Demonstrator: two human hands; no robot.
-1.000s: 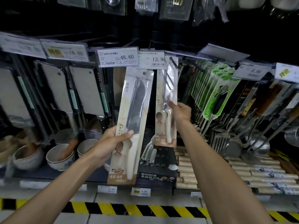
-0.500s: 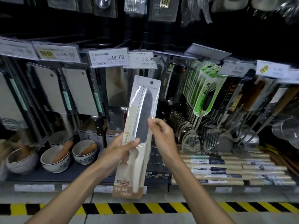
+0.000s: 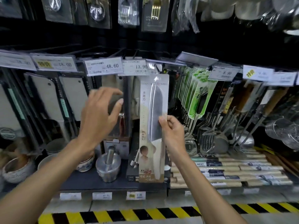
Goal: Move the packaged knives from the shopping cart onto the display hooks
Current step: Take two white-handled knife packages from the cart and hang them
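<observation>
Right hand: the right hand [image 3: 173,132] pinches the right edge of the knife pack [image 3: 153,126] between thumb and fingers, about halfway up and level with the blade.
Left hand: the left hand [image 3: 98,117] is released, with its fingers spread and nothing in it. It is raised and blurred, to the left of the knife pack and apart from it.
Knife pack: 1 long pale card with a clear cover, held upright in front of the display, with the grey blade up and the white handle down.
Pack top: it lies just below and to the right of the 13.90 tag [image 3: 135,67]. I cannot tell whether its hanging hole sits on a hook.
Pack bottom: it hangs in front of the dark shelf [image 3: 84,181].
Behind the left hand: hanging packs under the 48.60 tag [image 3: 104,67].
Further left: cleaver packs [image 3: 47,101] in a row under an 18.00 tag [image 3: 54,63].
Right of the pack: green-carded tools [image 3: 198,94], then forks and ladles [image 3: 208,139] under an 8.90 tag [image 3: 224,73].
On the shelf: a metal mortar [image 3: 108,167] with its pestle standing in it, and bowls [image 3: 85,162] to its left.
Lower right: wood-coloured rolls [image 3: 229,168] stacked lying down.
Top row: spoon and fork packs [image 3: 97,12] hanging.
Floor: yellow and black striped tape [image 3: 161,214] along the base.
</observation>
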